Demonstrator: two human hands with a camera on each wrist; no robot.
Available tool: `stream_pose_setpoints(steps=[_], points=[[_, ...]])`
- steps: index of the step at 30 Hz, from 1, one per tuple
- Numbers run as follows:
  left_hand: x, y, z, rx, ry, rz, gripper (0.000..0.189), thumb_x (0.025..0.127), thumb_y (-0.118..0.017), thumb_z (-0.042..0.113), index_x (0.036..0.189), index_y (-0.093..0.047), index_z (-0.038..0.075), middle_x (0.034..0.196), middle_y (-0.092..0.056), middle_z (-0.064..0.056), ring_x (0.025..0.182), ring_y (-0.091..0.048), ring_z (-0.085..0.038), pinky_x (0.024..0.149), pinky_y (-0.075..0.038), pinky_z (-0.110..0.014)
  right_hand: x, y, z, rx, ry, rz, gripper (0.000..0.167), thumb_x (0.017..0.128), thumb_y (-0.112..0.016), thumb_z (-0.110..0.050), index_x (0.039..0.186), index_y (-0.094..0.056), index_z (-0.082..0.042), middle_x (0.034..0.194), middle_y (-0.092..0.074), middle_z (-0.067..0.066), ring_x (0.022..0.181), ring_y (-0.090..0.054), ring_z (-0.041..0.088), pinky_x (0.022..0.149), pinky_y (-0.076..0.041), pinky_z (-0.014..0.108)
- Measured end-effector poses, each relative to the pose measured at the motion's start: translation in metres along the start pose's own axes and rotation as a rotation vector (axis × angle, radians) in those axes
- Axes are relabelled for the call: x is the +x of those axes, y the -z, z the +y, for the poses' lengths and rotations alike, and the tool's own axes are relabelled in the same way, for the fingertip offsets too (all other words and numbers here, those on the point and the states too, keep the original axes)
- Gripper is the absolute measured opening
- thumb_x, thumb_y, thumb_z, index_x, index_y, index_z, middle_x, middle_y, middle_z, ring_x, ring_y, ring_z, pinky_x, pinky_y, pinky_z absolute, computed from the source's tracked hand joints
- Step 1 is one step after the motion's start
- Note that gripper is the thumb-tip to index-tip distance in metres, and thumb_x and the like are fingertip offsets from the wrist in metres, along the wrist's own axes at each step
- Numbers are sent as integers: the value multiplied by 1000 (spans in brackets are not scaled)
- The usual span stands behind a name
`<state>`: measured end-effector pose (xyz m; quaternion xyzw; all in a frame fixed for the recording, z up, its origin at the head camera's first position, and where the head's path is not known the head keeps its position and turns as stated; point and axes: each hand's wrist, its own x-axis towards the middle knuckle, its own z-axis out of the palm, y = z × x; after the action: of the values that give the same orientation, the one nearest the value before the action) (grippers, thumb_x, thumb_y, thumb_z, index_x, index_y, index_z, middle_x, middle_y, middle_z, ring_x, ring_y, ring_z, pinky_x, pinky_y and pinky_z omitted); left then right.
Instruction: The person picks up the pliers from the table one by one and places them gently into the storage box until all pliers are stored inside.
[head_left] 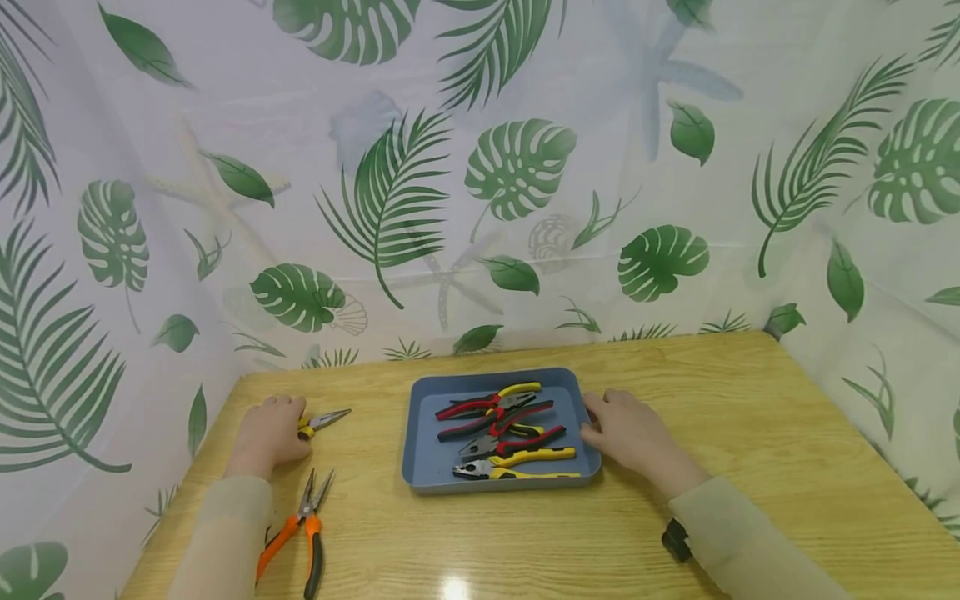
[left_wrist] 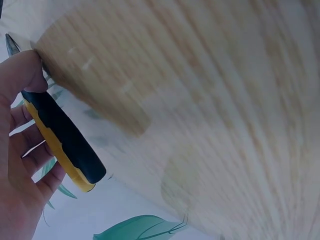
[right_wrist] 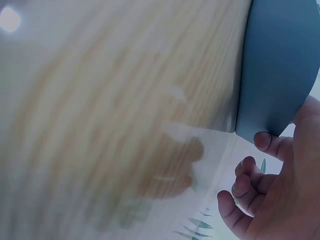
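Observation:
My left hand [head_left: 272, 432] holds long-nose pliers [head_left: 328, 419] with yellow and black handles, at the table's left side. In the left wrist view, the thumb lies across these pliers [left_wrist: 65, 135] and the fingers are behind the handle. My right hand [head_left: 628, 429] pinches the right rim of a blue-grey tray [head_left: 407, 433], thumb over the edge. The right wrist view shows a finger against the tray's outer wall [right_wrist: 275, 65]; the thumb is mostly hidden there. Inside the tray lie several pliers, including red-and-black pliers [head_left: 480, 447] and yellow-handled pliers [head_left: 532, 457].
Orange-and-black long-nose pliers [head_left: 309, 523] lie with spread jaws on the wooden table [head_left: 420, 550], just in front of my left hand and partly behind the left sleeve. A leaf-patterned cloth [head_left: 420, 333] hangs along the back and sides.

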<state>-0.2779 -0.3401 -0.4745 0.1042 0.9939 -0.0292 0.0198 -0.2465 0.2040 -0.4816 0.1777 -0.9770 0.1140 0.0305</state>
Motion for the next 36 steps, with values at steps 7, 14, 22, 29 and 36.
stream_pose_setpoints(steps=[7, 14, 22, 29, 36], points=[[0, 1, 0, 15, -18, 2, 63, 76, -78, 21, 131, -62, -5, 124, -69, -27, 116, -63, -49, 96, -51, -67, 1, 1, 0, -10, -6, -5, 12, 94, -63, -26, 91, -57, -16, 80, -50, 4, 72, -45, 20, 62, -37, 34], [-1, 3, 2, 17, -39, 7, 40, 74, -78, 20, 107, -62, 5, 103, -69, -16, 96, -65, -38, 82, -53, -59, 2, 0, 1, -18, 2, -5, 13, 94, -64, -26, 90, -56, -16, 80, -51, 4, 72, -46, 21, 62, -37, 34], [-3, 4, 3, 33, -70, 22, 33, 72, -77, 21, 94, -55, 10, 90, -63, -9, 82, -57, -30, 73, -49, -51, 3, -2, 2, -27, -1, -12, 14, 94, -64, -27, 91, -57, -16, 81, -52, 5, 73, -47, 21, 63, -39, 35], [-8, 8, 8, 31, -90, 38, 32, 71, -74, 19, 93, -53, 11, 85, -59, -6, 79, -54, -28, 70, -46, -48, 2, -2, 2, -26, -3, -19, 15, 94, -65, -28, 97, -61, -14, 83, -53, 5, 74, -48, 21, 63, -41, 36], [-11, 11, 11, 29, -117, 102, 29, 71, -73, 17, 93, -55, 11, 84, -58, -4, 79, -56, -28, 73, -48, -51, 4, -3, 3, -24, -2, -17, 15, 95, -64, -29, 97, -61, -15, 82, -53, 4, 74, -47, 21, 63, -39, 35]])
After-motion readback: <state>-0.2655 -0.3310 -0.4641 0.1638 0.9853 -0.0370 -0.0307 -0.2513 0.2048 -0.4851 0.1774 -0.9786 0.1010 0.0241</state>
